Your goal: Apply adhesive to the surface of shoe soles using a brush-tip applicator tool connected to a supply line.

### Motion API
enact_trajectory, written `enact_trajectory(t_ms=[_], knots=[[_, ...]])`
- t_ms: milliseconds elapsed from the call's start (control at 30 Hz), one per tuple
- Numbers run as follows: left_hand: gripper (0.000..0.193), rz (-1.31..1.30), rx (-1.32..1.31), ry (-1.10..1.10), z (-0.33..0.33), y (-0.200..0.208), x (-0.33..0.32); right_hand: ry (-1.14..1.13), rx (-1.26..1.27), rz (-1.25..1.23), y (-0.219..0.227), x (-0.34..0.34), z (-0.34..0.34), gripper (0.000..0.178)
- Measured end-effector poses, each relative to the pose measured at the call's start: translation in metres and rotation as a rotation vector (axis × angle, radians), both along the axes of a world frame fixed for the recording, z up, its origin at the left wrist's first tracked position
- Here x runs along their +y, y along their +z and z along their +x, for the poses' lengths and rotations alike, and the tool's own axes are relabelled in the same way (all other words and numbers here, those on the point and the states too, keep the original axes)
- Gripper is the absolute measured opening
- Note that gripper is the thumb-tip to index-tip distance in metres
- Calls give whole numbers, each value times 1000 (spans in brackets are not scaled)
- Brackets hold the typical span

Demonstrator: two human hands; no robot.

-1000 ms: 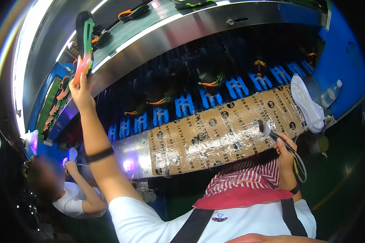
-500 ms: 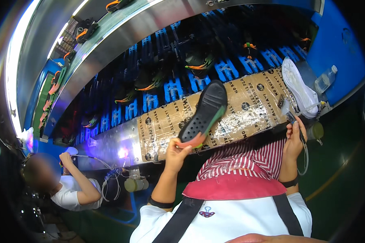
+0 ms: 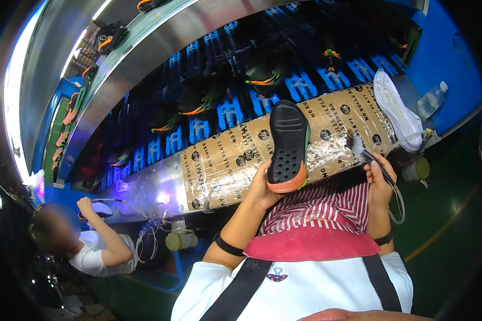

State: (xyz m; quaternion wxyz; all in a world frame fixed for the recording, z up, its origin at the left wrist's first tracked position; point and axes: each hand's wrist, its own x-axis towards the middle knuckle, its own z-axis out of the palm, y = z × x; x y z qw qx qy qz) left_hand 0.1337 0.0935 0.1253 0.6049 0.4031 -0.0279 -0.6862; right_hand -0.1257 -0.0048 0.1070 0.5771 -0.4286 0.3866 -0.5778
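Note:
My left hand [image 3: 262,188] grips a shoe sole [image 3: 287,136] by its orange end. The sole stands nearly upright in view, its black inner face with small holes toward me and a green rim on its right side. Closed fingers of my right hand [image 3: 380,175] hold a brush [image 3: 368,158] with a dark handle and a thin clear hose trailing from it. Its bristles point up and left over the cardboard, to the right of the sole; I cannot tell whether they touch. The fingers behind the sole are hidden.
Taped brown cardboard [image 3: 227,171] covers the bench. A white sole [image 3: 395,109] and a clear bottle [image 3: 432,100] lie at its right end. Beyond, blue racks [image 3: 300,88] carry dark shoe uppers [image 3: 265,75]. A co-worker [image 3: 104,246] works at the left; a greenish canister [image 3: 181,241] hangs below the bench.
The black sole has moved right and turned more upright with my left hand. My right hand has brought the brush left, closer to the sole.

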Motion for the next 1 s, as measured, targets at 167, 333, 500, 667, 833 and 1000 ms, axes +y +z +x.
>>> enact_trajectory(t_ms=[167,333,500,667,833,1000], knots=[[55,-278,362,-6,-10,-36,-26,30,49,36,6,9,-1,26],[60,-233,469,6,-25,-28,-29,63,75,57,15,6,5,23],[67,-284,420,-88,-26,-55,-27,211,118,-73,37,7,19,20],[75,-393,595,-61,-41,-48,-28,358,154,-271,62,12,47,17],[64,-385,311,-60,-55,-47,-21,175,536,-750,89,-1,65,19],[68,-386,172,-206,-52,-54,-9,-23,710,-1014,89,-1,87,21]])
